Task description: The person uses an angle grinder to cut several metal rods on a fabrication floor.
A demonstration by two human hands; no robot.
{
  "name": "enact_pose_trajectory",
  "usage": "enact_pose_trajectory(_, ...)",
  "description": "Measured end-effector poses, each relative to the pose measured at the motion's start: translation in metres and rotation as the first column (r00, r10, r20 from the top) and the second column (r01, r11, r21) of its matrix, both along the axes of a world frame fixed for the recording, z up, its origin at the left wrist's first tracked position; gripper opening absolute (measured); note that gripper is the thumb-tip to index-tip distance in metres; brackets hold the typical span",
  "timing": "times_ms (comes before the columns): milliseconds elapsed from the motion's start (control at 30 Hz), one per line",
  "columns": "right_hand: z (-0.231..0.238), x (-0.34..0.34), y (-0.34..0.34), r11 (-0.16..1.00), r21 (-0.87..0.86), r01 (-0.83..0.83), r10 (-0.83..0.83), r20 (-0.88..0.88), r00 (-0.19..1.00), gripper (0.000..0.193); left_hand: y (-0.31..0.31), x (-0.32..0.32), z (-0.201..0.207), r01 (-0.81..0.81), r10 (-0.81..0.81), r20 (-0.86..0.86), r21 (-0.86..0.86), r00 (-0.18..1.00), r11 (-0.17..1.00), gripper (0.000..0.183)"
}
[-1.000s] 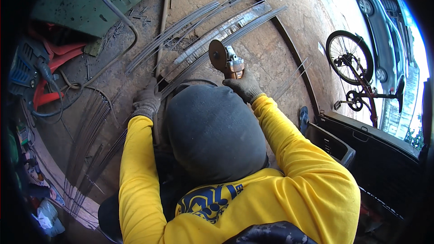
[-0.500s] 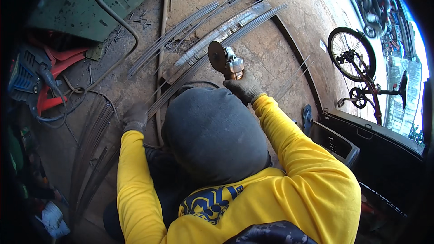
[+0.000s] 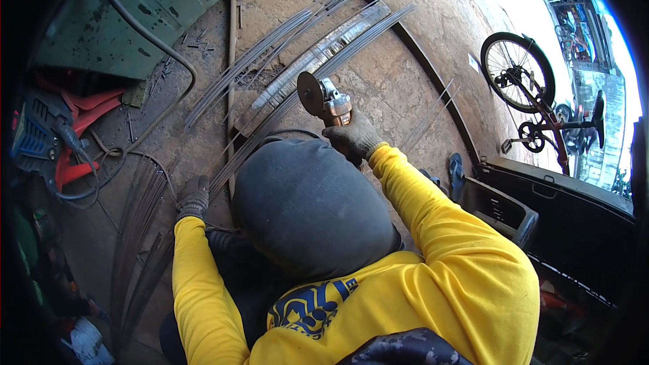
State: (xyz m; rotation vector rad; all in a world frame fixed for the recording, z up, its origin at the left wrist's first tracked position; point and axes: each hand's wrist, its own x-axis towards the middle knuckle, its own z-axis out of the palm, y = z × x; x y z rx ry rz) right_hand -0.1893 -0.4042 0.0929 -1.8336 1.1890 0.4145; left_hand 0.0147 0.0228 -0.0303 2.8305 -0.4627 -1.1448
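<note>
My right hand (image 3: 353, 136), in a grey-brown work glove, is wrapped round the body of an angle grinder (image 3: 336, 105). The grinder's dark round disc (image 3: 311, 94) stands at its far left end, close over the steel rods (image 3: 324, 69). Over at the left, my gloved left hand (image 3: 193, 197) is low beside the near end of the rod bundle, fingers curled. Whatever it may hold is hidden under the glove. Beside the rods lies a long flat metal bar (image 3: 318, 54). A dark head covering (image 3: 307, 209) fills the middle and hides what is between my forearms.
A red and blue machine (image 3: 51, 132) with cables stands at the left, below a green metal panel (image 3: 138, 20). More dark rods (image 3: 135, 230) lie left of my left hand. At the right are a bicycle (image 3: 534, 94), sandals (image 3: 455, 172) and a black plastic crate (image 3: 497, 213).
My left hand, blurred before, is now sharp and slightly lower in the picture. The right hand and grinder appear a little farther left, as the whole view has shifted.
</note>
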Motion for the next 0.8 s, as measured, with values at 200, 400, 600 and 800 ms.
enact_pose_trajectory(200, 0.014, 0.007, 0.005, 1.0, -0.003, 0.007, -0.007, -0.019, 1.0, 0.089, -0.014, 0.004, -0.015, 0.0, -0.006, -0.094, -0.059, 0.996, 0.998, 0.06)
enact_pose_trajectory(400, 0.011, -0.001, -0.002, 0.999, -0.017, -0.032, 0.033, 0.036, 0.999, 0.092, -0.043, 0.005, -0.015, 0.05, -0.048, -0.097, 0.016, 0.994, 0.999, 0.058)
enact_pose_trajectory(600, 0.013, 0.001, 0.001, 1.0, -0.007, -0.022, 0.022, 0.043, 0.999, 0.092, -0.042, 0.004, -0.018, 0.017, -0.012, -0.103, 0.045, 0.995, 0.999, 0.058)
enact_pose_trajectory(800, 0.02, 0.002, 0.004, 1.0, 0.007, -0.004, 0.004, 0.023, 1.0, 0.092, -0.055, -0.004, 0.014, -0.081, 0.079, -0.113, -0.013, 0.99, 0.997, 0.062)
